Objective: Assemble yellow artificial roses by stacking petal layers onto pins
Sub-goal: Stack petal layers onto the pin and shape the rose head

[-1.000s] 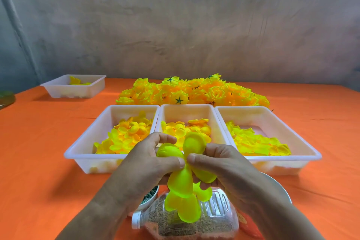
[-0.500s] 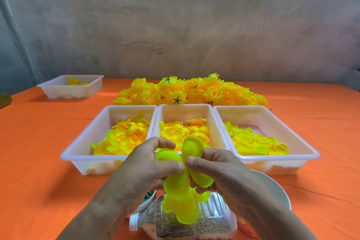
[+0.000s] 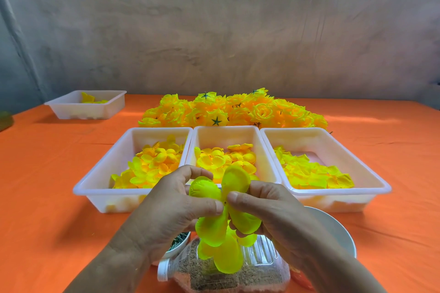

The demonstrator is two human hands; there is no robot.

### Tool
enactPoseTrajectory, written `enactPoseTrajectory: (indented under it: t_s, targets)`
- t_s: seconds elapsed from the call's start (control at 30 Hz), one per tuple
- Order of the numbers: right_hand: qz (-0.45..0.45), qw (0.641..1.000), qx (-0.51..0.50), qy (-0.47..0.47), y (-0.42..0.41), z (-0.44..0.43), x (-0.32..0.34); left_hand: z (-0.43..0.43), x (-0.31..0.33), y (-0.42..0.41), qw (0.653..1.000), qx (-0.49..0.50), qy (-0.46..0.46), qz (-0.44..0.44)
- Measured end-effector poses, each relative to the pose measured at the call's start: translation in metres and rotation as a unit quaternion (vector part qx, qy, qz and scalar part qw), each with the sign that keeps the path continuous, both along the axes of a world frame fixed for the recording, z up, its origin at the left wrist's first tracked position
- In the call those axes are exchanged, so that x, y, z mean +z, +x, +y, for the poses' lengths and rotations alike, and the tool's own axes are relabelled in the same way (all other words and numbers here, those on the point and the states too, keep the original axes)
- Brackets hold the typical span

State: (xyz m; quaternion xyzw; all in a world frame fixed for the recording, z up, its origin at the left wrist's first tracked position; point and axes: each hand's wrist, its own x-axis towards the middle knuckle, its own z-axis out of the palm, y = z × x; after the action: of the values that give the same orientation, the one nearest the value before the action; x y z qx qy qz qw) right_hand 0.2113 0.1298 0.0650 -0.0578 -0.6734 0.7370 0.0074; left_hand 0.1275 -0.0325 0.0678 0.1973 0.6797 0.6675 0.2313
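Both hands, left hand and right hand, are pinching a neon-yellow fabric petal layer at its dark centre hole, its lobes hanging lengthwise downward over a sand-filled clear plastic bottle.

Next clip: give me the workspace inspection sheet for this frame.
Surface: orange cloth, flat.
Job's things: petal layers held above the table; three trays of petals side by side; roses piled behind them; pin bowl, partly hidden.
Clutter: bottle on its side, brown grains inside; white bowl at right; far tray, few petals; green thing at left edge, unclear.
Hands: left hand and right hand both pinch the petal layers at the centre.
Cables: nothing seen.
Surroundings: grey wall.
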Motion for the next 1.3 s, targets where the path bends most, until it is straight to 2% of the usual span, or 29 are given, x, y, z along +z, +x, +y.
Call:
enactPoseTrajectory:
  t_s: [0.57, 0.77, 1.1, 1.3]
  targets:
    - [-0.029, 0.999, -0.004, 0.023, -0.004, 0.003, -0.011, 0.006, -0.003, 0.001, 0.999, -0.004, -0.026, -0.043]
    - [-0.029, 0.999, -0.018, 0.02, -0.005, 0.002, -0.017, 0.006, -0.005, -0.006, 0.997, -0.017, -0.066, -0.043]
    - [-0.04, 0.996, -0.018, 0.072, -0.006, 0.0, -0.027, 0.013, -0.018, -0.009, 0.99, -0.036, -0.124, -0.05]
    - [-0.052, 0.997, -0.006, 0.064, -0.009, 0.002, -0.03, 0.012, -0.02, -0.014, 0.987, -0.051, -0.138, -0.063]
